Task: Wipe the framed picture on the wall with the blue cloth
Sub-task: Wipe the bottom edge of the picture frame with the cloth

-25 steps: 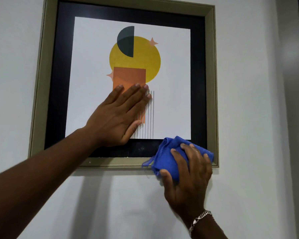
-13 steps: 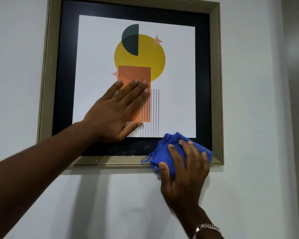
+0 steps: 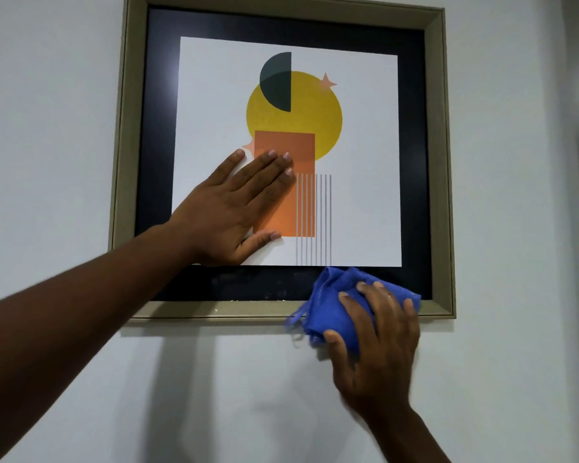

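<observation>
The framed picture (image 3: 442, 162) hangs on a white wall, with a beige frame, a black mat and a print of a yellow circle, an orange rectangle and grey stripes. My left hand (image 3: 234, 212) lies flat on the glass over the print's lower left, fingers spread, holding nothing. My right hand (image 3: 378, 332) presses the bunched blue cloth (image 3: 328, 305) against the frame's bottom edge near the right corner. The cloth covers part of the black mat and the beige rail, and hangs slightly below the frame.
The white wall (image 3: 515, 379) surrounds the frame on all sides. Small pale specks sit along the bottom rail (image 3: 221, 310) left of the cloth. A darker vertical strip runs down the far right edge of the view.
The view has shifted, so the picture sits further right and lower. My right hand with the cloth has slid a little left along the bottom edge. My left hand stays flat on the glass.
</observation>
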Action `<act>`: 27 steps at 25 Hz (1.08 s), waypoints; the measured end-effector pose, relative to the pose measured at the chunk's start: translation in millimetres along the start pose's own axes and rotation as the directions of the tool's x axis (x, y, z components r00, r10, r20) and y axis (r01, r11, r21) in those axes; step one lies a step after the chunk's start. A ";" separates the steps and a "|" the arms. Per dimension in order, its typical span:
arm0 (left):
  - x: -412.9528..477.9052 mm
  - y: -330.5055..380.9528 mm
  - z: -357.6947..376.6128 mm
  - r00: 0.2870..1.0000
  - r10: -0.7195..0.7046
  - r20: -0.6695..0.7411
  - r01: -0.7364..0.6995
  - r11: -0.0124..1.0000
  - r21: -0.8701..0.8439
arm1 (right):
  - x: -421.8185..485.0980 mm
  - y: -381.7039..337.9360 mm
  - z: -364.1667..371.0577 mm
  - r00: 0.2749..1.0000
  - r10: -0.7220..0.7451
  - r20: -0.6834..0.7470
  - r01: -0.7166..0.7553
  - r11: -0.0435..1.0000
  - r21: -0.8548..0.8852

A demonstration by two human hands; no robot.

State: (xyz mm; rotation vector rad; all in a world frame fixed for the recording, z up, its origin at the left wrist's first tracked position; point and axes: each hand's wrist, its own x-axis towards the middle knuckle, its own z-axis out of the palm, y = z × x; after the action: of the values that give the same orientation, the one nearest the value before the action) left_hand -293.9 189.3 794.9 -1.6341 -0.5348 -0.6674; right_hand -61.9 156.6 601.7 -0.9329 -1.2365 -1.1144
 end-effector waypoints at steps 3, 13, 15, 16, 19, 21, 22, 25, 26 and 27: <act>-2.9 -1.7 1.3 1.000 -0.017 -0.011 0.016 1.000 -0.003 | 9.7 -13.6 7.6 0.974 0.215 -0.070 -0.218 0.976 -0.026; -12.3 -11.2 2.1 0.999 0.042 0.001 -0.042 0.999 -0.011 | 14.3 -58.1 24.6 0.961 0.263 -0.089 -0.264 0.964 -0.006; -13.2 -12.8 1.3 0.998 0.064 -0.003 -0.065 0.998 -0.025 | 14.7 -78.1 31.4 0.972 0.222 -0.075 -0.224 0.974 -0.016; -14.9 -16.6 0.7 0.997 0.082 -0.001 -0.082 0.996 -0.030 | 9.5 -79.4 31.0 0.990 0.136 -0.045 -0.137 0.991 -0.014; -26.4 -32.3 0.9 0.996 0.086 0.006 -0.086 0.996 -0.034 | -1.2 -53.5 19.2 0.999 0.046 -0.017 -0.046 0.998 -0.030; -32.2 -36.7 1.7 0.999 0.051 -0.007 -0.051 0.999 -0.019 | 6.0 -54.9 22.4 0.976 0.203 -0.074 -0.206 0.978 -0.032; -32.9 -36.9 2.5 0.999 0.045 -0.007 -0.046 0.999 -0.015 | 11.6 -66.8 27.7 0.956 0.275 -0.100 -0.280 0.959 -0.036; -32.6 -36.1 2.7 0.998 0.055 -0.008 -0.055 0.998 -0.026 | 12.2 -106.8 40.7 0.986 0.162 -0.049 -0.162 0.987 -0.008; -33.7 -38.2 2.4 0.998 0.059 -0.006 -0.059 0.998 -0.027 | 6.7 -108.9 41.0 0.996 0.083 -0.016 -0.082 0.997 0.011; -35.2 -40.5 2.8 0.998 0.062 0.000 -0.062 0.998 -0.029 | 1.6 -103.0 38.9 0.999 0.045 0.003 -0.045 0.999 0.012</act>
State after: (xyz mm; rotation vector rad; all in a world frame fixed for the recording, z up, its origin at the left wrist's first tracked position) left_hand -346.5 199.5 799.6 -1.6713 -0.4748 -0.6308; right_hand -171.1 170.5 603.8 -0.9490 -1.2181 -1.0693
